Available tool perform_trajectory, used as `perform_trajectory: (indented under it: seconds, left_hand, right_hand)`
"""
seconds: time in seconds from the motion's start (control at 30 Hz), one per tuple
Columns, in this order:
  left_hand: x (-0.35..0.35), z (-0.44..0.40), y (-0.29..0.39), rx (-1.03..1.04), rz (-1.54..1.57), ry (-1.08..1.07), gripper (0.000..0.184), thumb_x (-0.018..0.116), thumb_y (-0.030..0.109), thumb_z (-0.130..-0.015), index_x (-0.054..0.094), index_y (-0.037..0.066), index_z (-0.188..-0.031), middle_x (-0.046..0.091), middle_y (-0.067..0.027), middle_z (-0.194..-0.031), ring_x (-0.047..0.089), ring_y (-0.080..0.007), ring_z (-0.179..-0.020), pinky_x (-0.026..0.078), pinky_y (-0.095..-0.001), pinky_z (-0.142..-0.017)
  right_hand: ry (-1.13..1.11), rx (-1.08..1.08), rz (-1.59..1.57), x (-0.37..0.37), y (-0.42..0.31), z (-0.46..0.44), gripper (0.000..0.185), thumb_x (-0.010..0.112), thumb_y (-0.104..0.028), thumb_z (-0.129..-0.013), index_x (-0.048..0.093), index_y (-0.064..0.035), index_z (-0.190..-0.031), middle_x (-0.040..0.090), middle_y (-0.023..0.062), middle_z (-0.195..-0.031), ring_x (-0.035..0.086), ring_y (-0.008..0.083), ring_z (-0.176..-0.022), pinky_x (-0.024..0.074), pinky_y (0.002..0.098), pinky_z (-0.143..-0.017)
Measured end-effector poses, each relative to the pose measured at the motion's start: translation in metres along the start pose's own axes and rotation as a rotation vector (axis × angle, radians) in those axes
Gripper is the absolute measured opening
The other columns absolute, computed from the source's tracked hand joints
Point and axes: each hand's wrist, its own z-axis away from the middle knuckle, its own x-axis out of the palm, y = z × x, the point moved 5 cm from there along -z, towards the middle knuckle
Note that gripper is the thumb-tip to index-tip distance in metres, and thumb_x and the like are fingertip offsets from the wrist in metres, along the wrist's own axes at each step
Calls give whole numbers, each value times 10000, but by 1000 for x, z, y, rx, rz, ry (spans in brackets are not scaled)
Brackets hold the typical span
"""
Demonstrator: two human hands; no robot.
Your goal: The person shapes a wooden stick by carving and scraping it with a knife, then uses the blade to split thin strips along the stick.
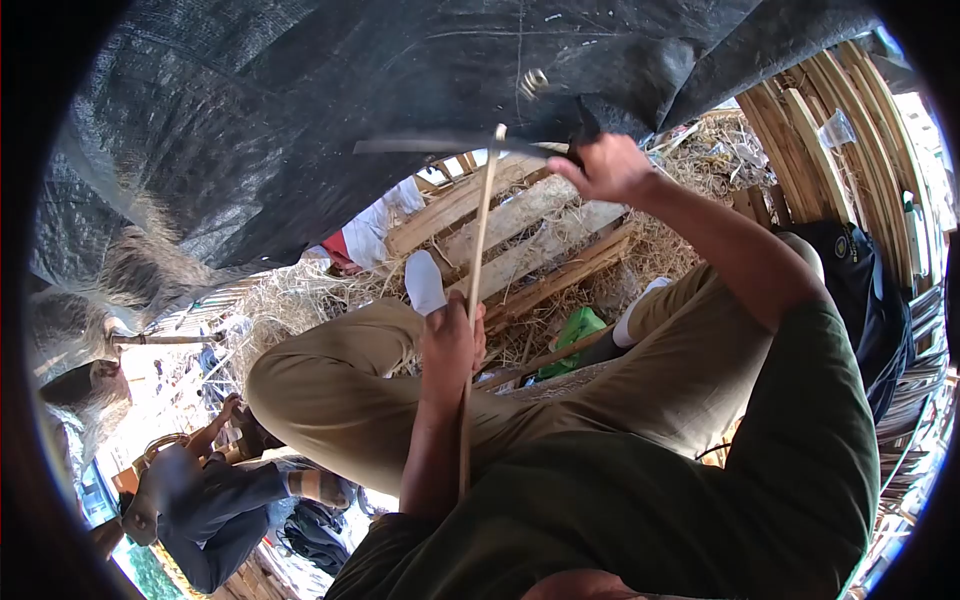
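Note:
My left hand (450, 340) is closed around a long, thin wooden strip (484, 215), which stands nearly upright and runs down along my forearm. My right hand (612, 170) grips the dark handle of a long knife (415, 146). Its blade is blurred, points to the left and crosses the strip just below the top end. Whether the edge touches the wood, I cannot tell. A small pale blurred bit (533, 80), perhaps a chip, shows above the blade against the dark tarp.
A dark tarp (300, 90) hangs overhead. Wooden slats (515, 215) lie amid straw and shavings beyond my legs. A green wrapper (573, 340) is near my foot. Stacked wood strips (815, 140) and a dark bag (850, 265) stand at right. Another person (215, 510) sits at lower left.

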Motion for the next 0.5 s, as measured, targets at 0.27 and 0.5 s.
perform_trajectory:
  seconds: [0.27, 0.5]
  left_hand:
    - [19, 3, -6, -99, 121, -129, 356, 337, 319, -1047, 471, 87, -813, 320, 13, -465, 297, -97, -312, 256, -262, -313]
    - [25, -1, -10, -204, 362, -239, 320, 333, 330, -1045, 457, 121, -836, 319, 41, -487, 273, -77, -325, 243, -250, -321]
  right_hand:
    - [-9, -264, 127, 14, 0, 0, 639, 458, -620, -964, 685, -37, -838, 616, 105, -573, 652, 324, -554, 548, 426, -565]
    - [-225, -441, -25, 33, -99, 57, 719, 328, -700, -965, 691, -97, -817, 572, 76, -532, 592, 274, -475, 519, 424, -510]
